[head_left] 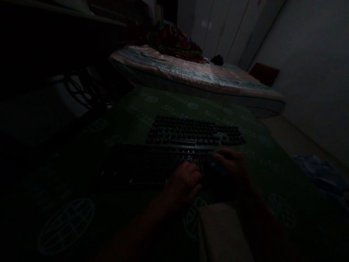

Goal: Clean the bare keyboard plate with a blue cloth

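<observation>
The room is very dark. Two black keyboards lie on a green mat with globe prints (65, 225): the far keyboard (195, 131) and a near keyboard (152, 165). My left hand (184, 183) rests on the near keyboard's right end, its fingers curled in a pinch over the keys. My right hand (231, 169) is right beside it, fingers closed around a small dark thing I cannot make out. Both hands almost touch.
A mattress (196, 74) with a patterned sheet lies behind the mat, with a colourful cloth heap (176, 40) and a small dark object (217, 60) on it. A wheel-like frame (84, 89) stands at the left. Pale cloth (223, 233) covers my lap.
</observation>
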{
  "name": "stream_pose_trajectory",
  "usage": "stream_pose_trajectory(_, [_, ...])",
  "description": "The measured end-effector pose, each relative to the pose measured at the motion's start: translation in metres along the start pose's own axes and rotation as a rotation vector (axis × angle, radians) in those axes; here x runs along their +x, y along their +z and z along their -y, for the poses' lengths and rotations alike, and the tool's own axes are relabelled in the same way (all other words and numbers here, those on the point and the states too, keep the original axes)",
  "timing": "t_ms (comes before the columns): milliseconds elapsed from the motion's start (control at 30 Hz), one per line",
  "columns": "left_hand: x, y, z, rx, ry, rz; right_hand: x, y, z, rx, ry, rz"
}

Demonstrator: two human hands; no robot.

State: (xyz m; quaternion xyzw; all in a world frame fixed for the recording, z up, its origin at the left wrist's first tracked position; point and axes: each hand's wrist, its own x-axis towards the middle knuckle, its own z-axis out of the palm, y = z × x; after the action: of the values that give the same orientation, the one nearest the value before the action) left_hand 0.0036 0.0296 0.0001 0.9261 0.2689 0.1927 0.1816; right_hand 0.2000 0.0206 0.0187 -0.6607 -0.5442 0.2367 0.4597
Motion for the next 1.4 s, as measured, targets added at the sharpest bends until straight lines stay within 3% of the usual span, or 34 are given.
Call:
stream_pose_trajectory(233, [-0.001,0.002,0.002,-0.023,0.015,-0.015,0.000,0.012,-0.007,-0.064,-0.092,0.176])
stream_pose_trajectory(467, [-0.001,0.001,0.001,-0.002,0.008,-0.013,0.000,0.010,-0.008,-0.064,-0.121,0.149])
stream_pose_trajectory(600, [-0.001,0.001,0.001,0.012,0.015,-0.007,0.001,0.007,-0.008,-0.016,-0.025,0.133])
stream_pose_trajectory(800, [-0.001,0.002,0.001,0.002,0.017,-0.008,0.002,0.000,-0.007,0.008,0.094,-0.005])
stream_pose_trajectory(967, [0.000,0.003,0.002,0.015,0.011,-0.010,0.002,0.005,-0.004,0.011,0.031,0.071])
stream_pose_trajectory(1400, [0.000,0.001,0.002,-0.009,0.028,-0.020,0.003,0.016,-0.005,0.025,-0.001,0.121])
